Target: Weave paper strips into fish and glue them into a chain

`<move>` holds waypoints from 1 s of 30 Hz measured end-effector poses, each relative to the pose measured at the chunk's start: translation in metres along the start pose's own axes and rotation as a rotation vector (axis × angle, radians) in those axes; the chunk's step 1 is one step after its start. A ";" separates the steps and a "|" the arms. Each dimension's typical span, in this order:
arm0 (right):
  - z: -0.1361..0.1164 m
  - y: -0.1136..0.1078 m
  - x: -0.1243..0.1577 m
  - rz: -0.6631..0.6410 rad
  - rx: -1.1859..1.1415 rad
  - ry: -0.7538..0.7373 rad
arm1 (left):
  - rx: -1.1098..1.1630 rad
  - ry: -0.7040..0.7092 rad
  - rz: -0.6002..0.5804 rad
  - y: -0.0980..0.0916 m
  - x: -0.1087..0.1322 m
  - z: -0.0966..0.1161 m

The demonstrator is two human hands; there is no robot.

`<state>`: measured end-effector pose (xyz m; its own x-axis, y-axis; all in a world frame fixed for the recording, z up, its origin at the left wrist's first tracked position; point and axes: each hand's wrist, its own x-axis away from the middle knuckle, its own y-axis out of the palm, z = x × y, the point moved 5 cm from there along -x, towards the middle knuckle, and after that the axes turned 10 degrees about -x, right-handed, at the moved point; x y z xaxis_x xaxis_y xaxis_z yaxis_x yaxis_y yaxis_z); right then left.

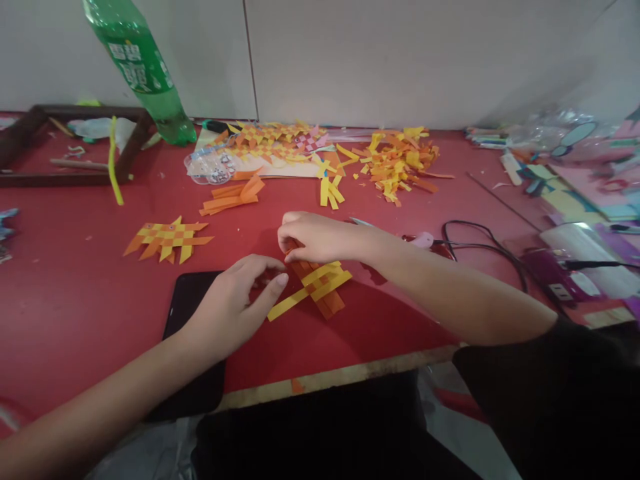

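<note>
Woven paper piece, made of orange and yellow strips which are crossed over each other, is laid on the red table, in the space before the person and close to the near edge. Its orange strips are directed away to the upper left, and their far end is pinched by the fingertips of the right hand. By the left hand, the near left side is approached with bent fingers and thumb; whether paper is gripped or touched by it cannot be told. Under the left forearm, a black phone is partly covered. At the left of the phone's far end, 1 finished-looking fish of the same 2 colours is placed. Behind the hands, loose orange strips, a few yellow strips and a heap of paper scraps are spread. Farther back, more woven shapes are gathered, and near the wall a green bottle is stood beside a brown frame.
</note>
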<state>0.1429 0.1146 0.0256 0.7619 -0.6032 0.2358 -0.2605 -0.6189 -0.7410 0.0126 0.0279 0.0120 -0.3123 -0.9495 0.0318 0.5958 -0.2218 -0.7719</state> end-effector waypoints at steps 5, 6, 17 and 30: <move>-0.011 -0.011 0.018 0.116 -0.078 -0.110 | 0.313 -0.212 -0.156 0.005 -0.009 -0.003; -0.012 -0.013 0.022 0.132 -0.102 -0.113 | 0.342 -0.215 -0.179 0.006 -0.011 -0.002; -0.013 -0.013 0.052 0.373 -0.386 -0.205 | 0.543 -0.293 -0.277 0.021 -0.026 0.008; -0.009 -0.001 0.078 0.649 -0.324 -0.166 | 0.747 -0.450 -0.287 0.036 -0.023 0.007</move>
<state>0.1977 0.0633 0.0501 0.4684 -0.8298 -0.3035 -0.8311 -0.2972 -0.4700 0.0461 0.0402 -0.0121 -0.2978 -0.7976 0.5245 0.9121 -0.3999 -0.0903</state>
